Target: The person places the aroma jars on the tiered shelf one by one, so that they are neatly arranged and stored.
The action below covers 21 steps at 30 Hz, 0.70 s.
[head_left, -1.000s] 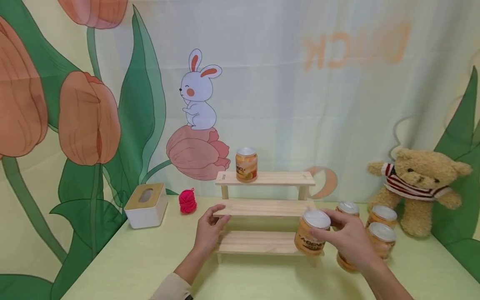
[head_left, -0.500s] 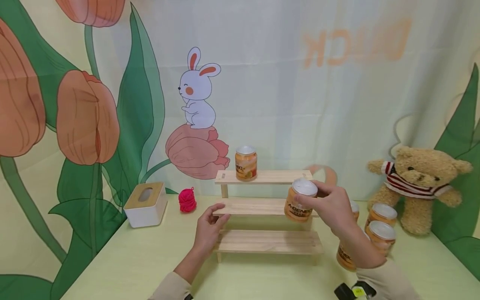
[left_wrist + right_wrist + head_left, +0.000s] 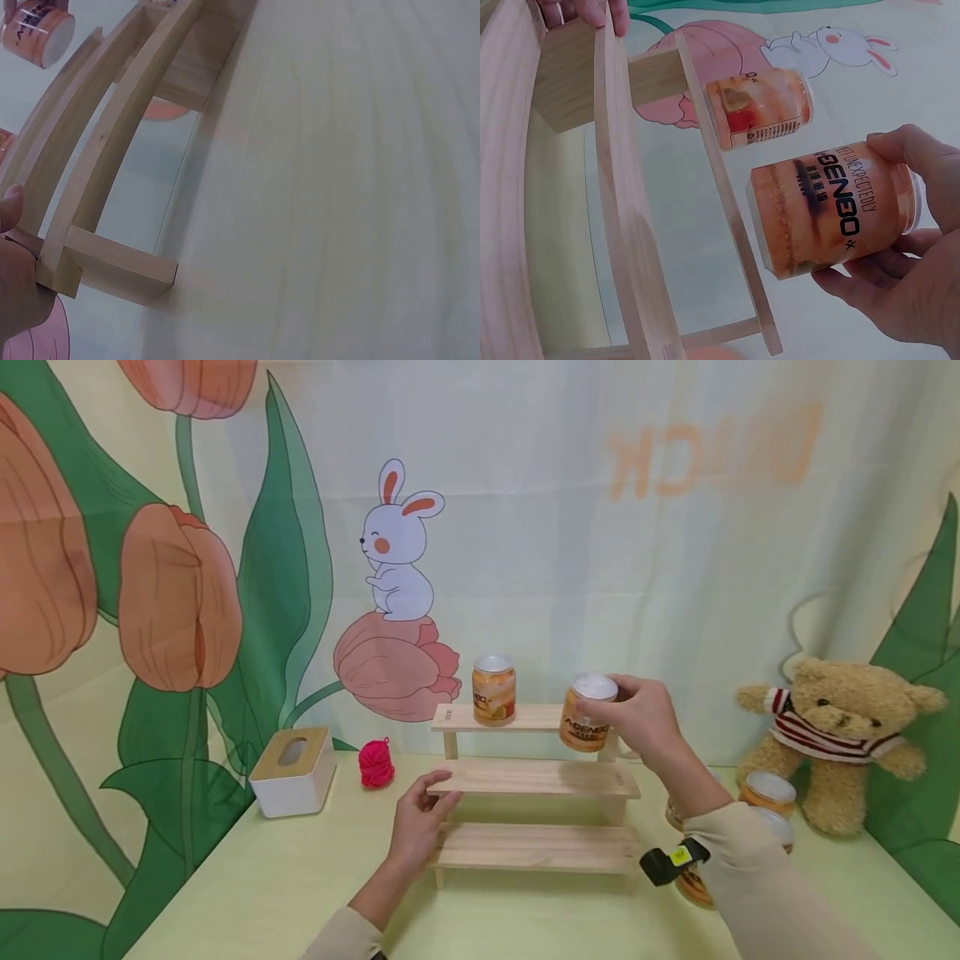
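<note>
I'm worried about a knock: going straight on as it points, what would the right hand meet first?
Leading with its held jar, the right hand would likely meet the standing jar on the top shelf, though depth is unclear.

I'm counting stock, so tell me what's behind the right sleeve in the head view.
Parts of several orange cans show around the right sleeve, on the table. The sleeve covers the rest of them, so whether anything else stands there cannot be seen.
</note>
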{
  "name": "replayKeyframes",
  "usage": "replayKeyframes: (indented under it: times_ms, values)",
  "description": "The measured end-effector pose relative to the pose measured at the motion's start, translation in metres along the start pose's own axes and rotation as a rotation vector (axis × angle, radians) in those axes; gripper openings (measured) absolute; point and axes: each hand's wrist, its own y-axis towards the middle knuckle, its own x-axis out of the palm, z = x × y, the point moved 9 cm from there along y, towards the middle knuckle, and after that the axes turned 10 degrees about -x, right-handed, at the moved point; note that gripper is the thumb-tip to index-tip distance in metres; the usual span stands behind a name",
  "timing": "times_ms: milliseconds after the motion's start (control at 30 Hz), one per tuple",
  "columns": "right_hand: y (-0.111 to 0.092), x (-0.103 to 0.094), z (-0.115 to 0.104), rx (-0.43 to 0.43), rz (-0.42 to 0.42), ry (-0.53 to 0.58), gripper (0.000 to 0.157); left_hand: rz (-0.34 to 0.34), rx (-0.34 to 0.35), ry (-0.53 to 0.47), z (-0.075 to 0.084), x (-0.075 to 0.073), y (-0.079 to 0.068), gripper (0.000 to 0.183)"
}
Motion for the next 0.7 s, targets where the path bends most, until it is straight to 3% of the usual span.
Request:
replayKeyframes:
  times_ms: [167, 433, 700]
  values:
    - [0.009, 0.005, 0.007, 0.026, -0.010, -0.038, 0.068, -0.007, -0.011, -0.006, 0.001, 0.002, -0.002, 0.037]
    - [0.022, 0.016, 0.009, -0.039, -0.009, 0.084, 0.061, 0.009, 0.005, 0.013, 0.003, 0.000, 0.000, 0.037]
    - [0.037, 0.024, 0.014, -0.045, 0.024, 0.042, 0.060, 0.017, -0.012, 0.029, 0.001, -0.001, 0.000, 0.035]
